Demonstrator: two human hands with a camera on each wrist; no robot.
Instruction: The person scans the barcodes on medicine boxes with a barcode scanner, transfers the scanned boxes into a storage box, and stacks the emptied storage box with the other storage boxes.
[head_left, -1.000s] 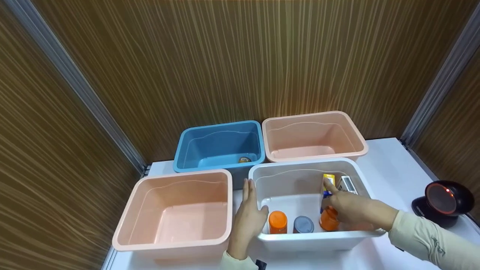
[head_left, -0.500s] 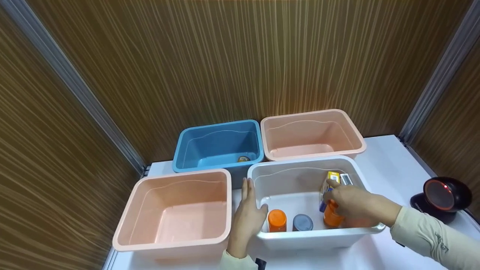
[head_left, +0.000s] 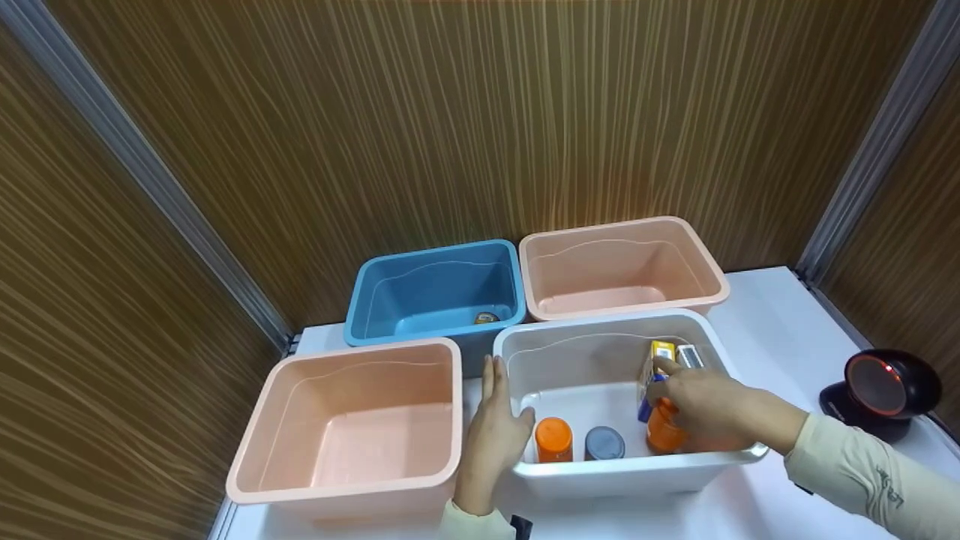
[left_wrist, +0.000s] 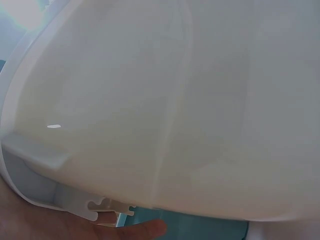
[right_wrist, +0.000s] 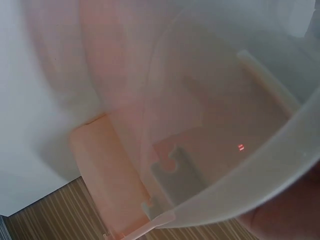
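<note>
The white bin holds several items. In the head view, my left hand lies against its left side, fingers straight, thumb at the rim. My right hand reaches into the bin's right end. Its index finger lies over a yellow-and-blue box, and a white carton stands beside that box. An orange bottle sits just below the right palm. The other right fingers are hidden, so what they hold cannot be seen. Further left in the bin stand an orange-capped bottle and a grey-lidded container.
A pink bin stands at the left. Behind are a blue bin, with a small round item inside, and another pink bin. A black device with a red glow stands at the table's right.
The yellow-and-blue box, white carton and orange bottle under my right hand have shifted slightly. The right hand has moved a little with them; the left hand stays at the bin's side.
</note>
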